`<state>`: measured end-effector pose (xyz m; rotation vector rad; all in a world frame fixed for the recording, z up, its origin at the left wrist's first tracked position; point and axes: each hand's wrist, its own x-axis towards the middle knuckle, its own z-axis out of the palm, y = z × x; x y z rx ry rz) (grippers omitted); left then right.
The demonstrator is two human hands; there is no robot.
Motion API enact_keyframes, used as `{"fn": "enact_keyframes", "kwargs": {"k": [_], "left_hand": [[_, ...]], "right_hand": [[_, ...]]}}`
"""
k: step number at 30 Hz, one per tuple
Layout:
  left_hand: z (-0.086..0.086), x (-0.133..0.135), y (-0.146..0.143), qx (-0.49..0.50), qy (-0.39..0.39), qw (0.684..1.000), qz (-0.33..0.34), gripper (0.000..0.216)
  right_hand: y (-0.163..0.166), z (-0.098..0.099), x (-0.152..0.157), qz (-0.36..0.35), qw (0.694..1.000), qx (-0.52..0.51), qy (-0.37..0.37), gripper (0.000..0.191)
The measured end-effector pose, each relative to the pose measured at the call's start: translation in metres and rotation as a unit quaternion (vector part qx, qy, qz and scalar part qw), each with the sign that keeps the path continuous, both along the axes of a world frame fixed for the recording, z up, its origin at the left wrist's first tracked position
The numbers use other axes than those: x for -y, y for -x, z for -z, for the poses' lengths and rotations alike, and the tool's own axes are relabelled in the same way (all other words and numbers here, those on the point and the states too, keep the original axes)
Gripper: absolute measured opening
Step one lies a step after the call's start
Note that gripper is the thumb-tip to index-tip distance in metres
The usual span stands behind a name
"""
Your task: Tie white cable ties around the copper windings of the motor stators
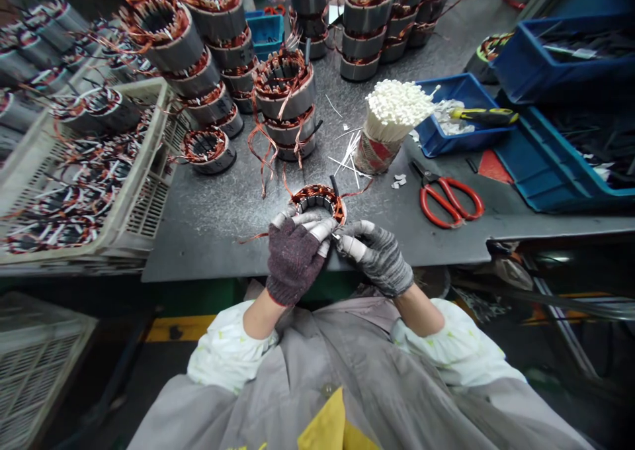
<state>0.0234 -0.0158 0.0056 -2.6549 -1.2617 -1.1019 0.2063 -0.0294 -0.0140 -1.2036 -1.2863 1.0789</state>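
A small motor stator [317, 202] with copper windings lies near the front edge of the dark worktable [213, 218]. My left hand [296, 251], in a dark knit glove with taped fingertips, curls over the stator's near rim and grips it. My right hand [374, 253], in a grey glove with taped fingertips, pinches something small and thin against the stator's right side; I cannot make out what it is. Loose copper leads trail from the stator to the left and right.
Stacks of wound stators [285, 102] stand behind. A bundle of white sleeves [389, 122] and red scissors [449, 198] lie to the right. Blue bins [461, 116] hold a yellow-handled tool. A white crate [143, 165] of stators sits at left.
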Motion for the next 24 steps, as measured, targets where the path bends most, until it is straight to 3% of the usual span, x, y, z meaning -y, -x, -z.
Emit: {"fn": "enact_keyframes", "kwargs": {"k": [6,11,15,17,19,21,24], "left_hand": [[-0.004,0.003,0.001,-0.012,-0.017,1.000,0.013,0.033],[-0.005,0.004,0.002,-0.015,0.013,0.999,0.035,0.031],[-0.002,0.002,-0.005,0.020,0.021,1.000,0.002,0.028],[0.000,0.000,-0.008,0.037,0.016,0.999,-0.021,0.022],[0.001,-0.001,-0.009,0.039,0.013,0.999,-0.034,0.018],[0.001,0.000,-0.008,0.026,0.020,0.999,-0.032,0.019],[0.001,0.002,-0.002,-0.012,0.034,0.999,-0.015,0.027]], "right_hand": [[-0.007,0.007,-0.007,0.000,0.977,0.180,-0.115,0.018],[-0.011,-0.005,-0.010,-0.012,0.899,0.359,-0.251,0.025],[-0.007,-0.023,-0.005,0.042,0.840,0.430,-0.329,0.024],[-0.012,-0.031,0.002,0.083,0.868,0.358,-0.334,0.021],[-0.020,-0.034,0.006,0.108,0.925,0.243,-0.272,0.022],[-0.028,-0.033,0.006,0.063,0.963,0.185,-0.186,0.027],[-0.032,-0.027,-0.005,-0.088,0.965,0.213,-0.122,0.027]]}}
